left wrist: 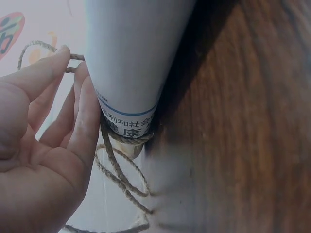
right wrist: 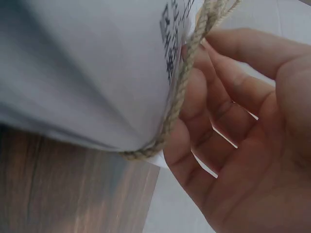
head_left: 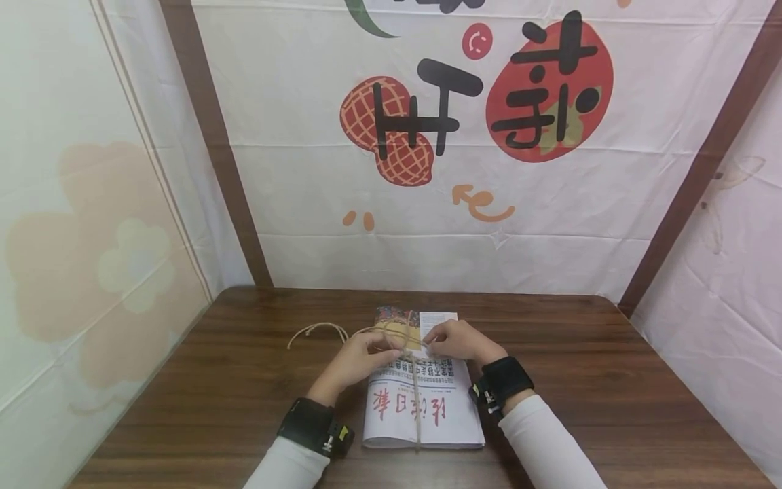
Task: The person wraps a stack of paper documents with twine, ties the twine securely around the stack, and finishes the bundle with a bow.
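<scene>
A folded newspaper [head_left: 449, 431] with red and black print lies on the table, twine [head_left: 417, 407] running along and across it. The twine's strands meet near the middle of the paper, between the two hands. From the left, my left hand [head_left: 354, 363] pinches a strand of twine [left wrist: 77, 57] between thumb and forefinger. Over the paper's right side, my right hand [head_left: 461, 341] pinches the twine with thumb and fingertips, beside the cord [right wrist: 182, 90] that wraps the paper's edge. Whether the strands form a knot is too small to tell.
Loose twine ends [head_left: 318, 326] curl over the wooden table [head_left: 244, 380] left of the newspaper. A printed cloth [head_left: 293, 183] hangs behind the table's back edge, and more cloth hangs at both sides. Each wrist wears a black band [head_left: 507, 384].
</scene>
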Available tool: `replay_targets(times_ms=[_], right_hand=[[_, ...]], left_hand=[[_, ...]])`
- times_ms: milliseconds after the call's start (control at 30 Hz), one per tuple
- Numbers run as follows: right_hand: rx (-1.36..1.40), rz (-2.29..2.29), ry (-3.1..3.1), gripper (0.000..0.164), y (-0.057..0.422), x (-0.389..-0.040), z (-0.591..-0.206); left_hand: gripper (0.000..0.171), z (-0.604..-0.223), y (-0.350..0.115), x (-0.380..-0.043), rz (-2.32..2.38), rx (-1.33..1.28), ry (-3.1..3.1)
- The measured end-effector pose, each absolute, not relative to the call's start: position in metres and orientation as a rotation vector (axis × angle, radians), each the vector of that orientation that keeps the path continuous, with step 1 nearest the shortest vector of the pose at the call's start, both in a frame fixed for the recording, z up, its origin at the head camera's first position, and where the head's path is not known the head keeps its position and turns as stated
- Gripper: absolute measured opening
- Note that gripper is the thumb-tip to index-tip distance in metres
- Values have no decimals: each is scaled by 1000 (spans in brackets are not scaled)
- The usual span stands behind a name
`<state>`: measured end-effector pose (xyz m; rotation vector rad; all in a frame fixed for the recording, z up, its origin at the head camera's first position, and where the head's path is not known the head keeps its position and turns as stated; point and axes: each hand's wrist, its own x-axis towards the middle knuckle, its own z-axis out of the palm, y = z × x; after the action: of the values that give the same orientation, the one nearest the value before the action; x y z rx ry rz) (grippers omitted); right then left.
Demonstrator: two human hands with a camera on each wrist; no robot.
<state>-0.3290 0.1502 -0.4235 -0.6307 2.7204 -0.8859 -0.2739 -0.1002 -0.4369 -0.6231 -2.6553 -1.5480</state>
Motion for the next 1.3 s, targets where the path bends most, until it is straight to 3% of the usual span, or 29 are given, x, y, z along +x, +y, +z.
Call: replay_targets(times_ms=[767, 1100, 1300], right_hand=[[-554, -925, 2652, 22, 155, -320, -419], [-598, -969, 2653, 30, 163, -321, -425], [-767, -1018, 2745, 40, 167, -320, -430]], left_hand=[[13, -432, -95, -273, -1243, -611, -2729], [16, -432, -85, -273, -1240, -523, -2710], [14, -431, -81, -274, -1218, -500, -2714]])
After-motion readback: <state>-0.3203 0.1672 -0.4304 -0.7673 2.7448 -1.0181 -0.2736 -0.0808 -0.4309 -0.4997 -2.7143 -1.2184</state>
